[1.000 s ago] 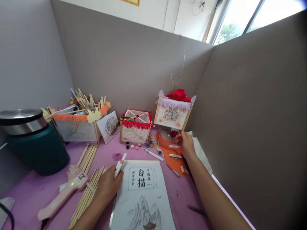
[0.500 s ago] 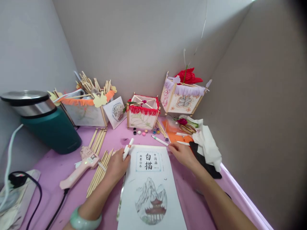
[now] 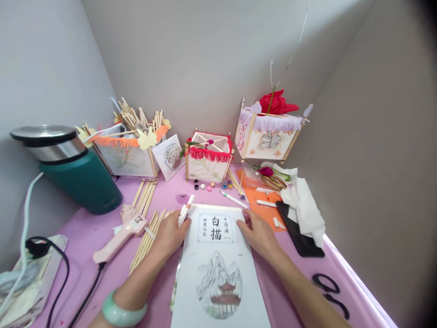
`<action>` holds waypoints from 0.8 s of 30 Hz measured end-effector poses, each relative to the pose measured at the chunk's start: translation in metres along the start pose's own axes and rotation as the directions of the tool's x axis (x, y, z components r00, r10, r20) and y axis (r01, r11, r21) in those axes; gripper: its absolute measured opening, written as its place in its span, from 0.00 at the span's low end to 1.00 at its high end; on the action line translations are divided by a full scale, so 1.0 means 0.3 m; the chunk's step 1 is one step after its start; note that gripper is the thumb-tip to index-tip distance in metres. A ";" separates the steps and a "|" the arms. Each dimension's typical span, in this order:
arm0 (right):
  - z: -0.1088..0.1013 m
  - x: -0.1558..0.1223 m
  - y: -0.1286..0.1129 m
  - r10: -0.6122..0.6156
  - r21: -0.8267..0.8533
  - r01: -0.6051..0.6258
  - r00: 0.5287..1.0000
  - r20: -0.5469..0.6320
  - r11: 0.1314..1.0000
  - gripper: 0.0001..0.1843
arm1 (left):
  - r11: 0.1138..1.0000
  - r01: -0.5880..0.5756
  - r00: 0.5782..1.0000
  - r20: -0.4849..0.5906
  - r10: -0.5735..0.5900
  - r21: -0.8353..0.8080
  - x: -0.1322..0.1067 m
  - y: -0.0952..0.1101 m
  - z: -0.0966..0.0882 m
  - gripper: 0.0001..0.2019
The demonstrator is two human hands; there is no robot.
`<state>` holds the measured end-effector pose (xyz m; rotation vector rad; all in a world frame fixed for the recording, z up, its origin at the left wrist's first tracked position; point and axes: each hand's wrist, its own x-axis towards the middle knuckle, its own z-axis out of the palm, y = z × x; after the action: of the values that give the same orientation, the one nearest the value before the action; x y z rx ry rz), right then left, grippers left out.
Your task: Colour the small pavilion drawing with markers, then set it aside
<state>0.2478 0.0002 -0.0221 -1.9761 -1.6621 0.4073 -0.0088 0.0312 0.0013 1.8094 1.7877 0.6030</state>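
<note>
A white booklet [image 3: 218,269] with black characters and a mountain-and-pavilion drawing lies on the purple table [image 3: 85,237] in front of me. My left hand [image 3: 170,232] rests at the booklet's upper left corner, fingers curled round a white marker [image 3: 185,210] that points up and away. My right hand [image 3: 257,232] lies flat on the booklet's upper right edge, fingers stretched out and holding nothing. A pale green bangle [image 3: 121,312] sits on my left wrist.
Wooden sticks [image 3: 146,228] and a pink glue gun [image 3: 123,230] lie left of the booklet. Behind stand three paper lanterns [image 3: 208,159], small paint pots [image 3: 211,186], a white pen [image 3: 234,199] and a green bin [image 3: 75,175]. A black phone [image 3: 298,228], white cloth and scissors [image 3: 329,289] lie right.
My right hand came back from the lantern at the rear right and settled on the booklet's right edge. The view tilted down. My left hand kept the marker by the booklet's corner.
</note>
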 end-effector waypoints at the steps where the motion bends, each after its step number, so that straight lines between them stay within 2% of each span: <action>1: 0.002 0.002 -0.001 0.033 0.027 -0.033 0.999 0.001 0.999 0.20 | 1.000 0.003 1.000 0.001 -0.003 -0.016 0.002 -0.006 0.004 0.12; 4: 0.002 0.010 0.003 0.120 0.123 -0.120 0.993 0.013 0.985 0.24 | 0.998 0.023 0.999 0.041 -0.021 -0.064 0.011 -0.025 0.015 0.13; 7: 0.002 0.019 0.011 0.149 0.251 -0.153 0.988 0.034 0.956 0.22 | 0.991 0.040 0.997 0.077 -0.030 -0.130 0.018 -0.040 0.023 0.14; 12: -0.001 0.018 0.017 0.174 0.557 -0.217 0.976 0.130 0.801 0.18 | 0.970 0.033 0.999 0.016 -0.030 -0.240 0.017 -0.042 0.019 0.14; 15: -0.007 0.017 0.019 0.153 0.638 -0.186 0.982 0.107 0.747 0.15 | 0.953 0.012 1.000 0.007 -0.011 -0.304 0.012 -0.031 0.013 0.13; 19: -0.019 0.020 0.017 0.108 0.696 -0.122 0.992 0.064 0.708 0.16 | 0.913 -0.026 1.000 -0.012 0.023 -0.408 0.002 -0.014 0.016 0.14; 22: -0.041 0.014 -0.007 0.080 0.728 -0.094 0.995 0.053 0.679 0.18 | 0.849 -0.034 0.999 -0.006 0.036 -0.527 -0.012 0.006 0.014 0.15; 24: -0.061 -0.003 -0.032 0.057 0.773 -0.119 0.993 0.107 0.623 0.18 | 0.785 0.003 1.000 0.025 0.016 -0.620 -0.023 0.023 0.007 0.15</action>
<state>0.2496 -0.0032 -0.0017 -1.3640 -1.1053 1.0528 -0.0023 0.0241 0.0045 1.3480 1.3320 1.0230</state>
